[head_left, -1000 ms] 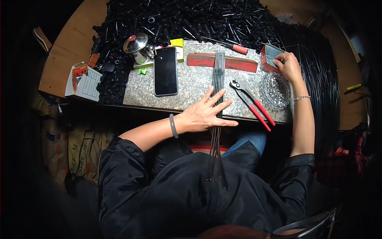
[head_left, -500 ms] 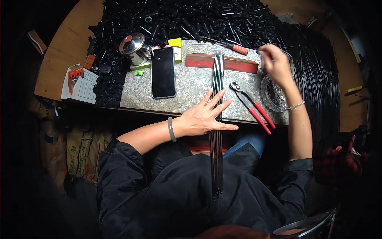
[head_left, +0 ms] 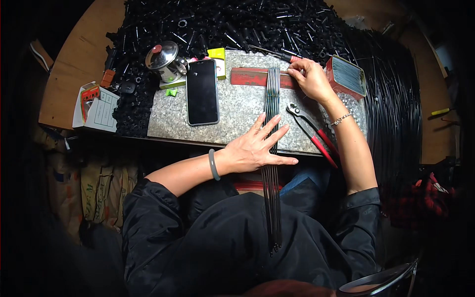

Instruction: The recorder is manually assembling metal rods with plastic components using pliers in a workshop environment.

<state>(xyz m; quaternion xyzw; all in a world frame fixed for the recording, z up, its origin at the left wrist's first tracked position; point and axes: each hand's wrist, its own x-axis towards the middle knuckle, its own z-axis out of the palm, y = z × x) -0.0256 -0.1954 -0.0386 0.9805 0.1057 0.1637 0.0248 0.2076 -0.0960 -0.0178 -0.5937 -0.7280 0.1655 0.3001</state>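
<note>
A row of thin dark rods (head_left: 273,101) lies over the long red bar (head_left: 252,76), shiny ends pointing away and the other ends reaching over my lap. My left hand (head_left: 255,145) rests flat across the rods at the table's near edge, fingers spread. Above the right part of the bar is my right hand (head_left: 312,81), thumb and fingertips pinched together beside the rod ends. Whatever sits in that pinch is too small to make out. Red-handled pliers (head_left: 316,137) lie right of the rods. A screwdriver (head_left: 279,54) lies behind, its handle partly hidden by my right hand.
A smartphone (head_left: 203,94), a metal pot (head_left: 166,59) and a small white box (head_left: 99,108) stand at left. A tin of thin pieces (head_left: 348,74) and a glass dish (head_left: 354,109) are at right. Black parts (head_left: 222,24) heap behind; long black rods (head_left: 396,99) hang at right.
My right hand has moved left from beside the tin to the bar near the rod ends, uncovering the tin. The left hand stays spread on the rods.
</note>
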